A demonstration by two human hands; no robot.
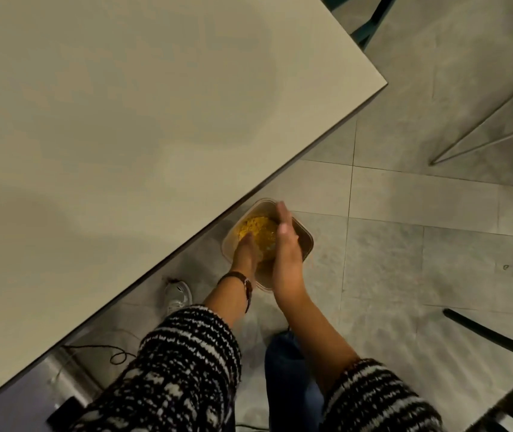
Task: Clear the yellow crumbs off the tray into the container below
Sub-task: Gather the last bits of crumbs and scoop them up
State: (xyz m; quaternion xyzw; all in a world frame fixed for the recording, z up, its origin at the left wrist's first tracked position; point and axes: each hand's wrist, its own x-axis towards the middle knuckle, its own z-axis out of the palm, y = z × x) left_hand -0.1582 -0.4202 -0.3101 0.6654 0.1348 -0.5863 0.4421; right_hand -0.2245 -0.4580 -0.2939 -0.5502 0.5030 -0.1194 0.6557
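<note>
both hands hang over the clear square plastic container (pixel 307 244), which stands on the grey tiled floor (pixel 404 251) just beside the broad beige tabletop (pixel 124 120). the loose yellow crumbs (pixel 256 227) lie heaped inside it. right hand (pixel 286 244): flat, fingers straight, grasping nothing. left hand (pixel 245 252): fingers reaching down to the heap, apparently released. step judged: brushing residue off the palms. next: check the surface for remnants.

I read no text, label, brand or number anywhere in view. Container (pixel 307 244) wall: no lettering I can make out. Shoe (pixel 178 296): dark marking on top, too blurred to read.
</note>
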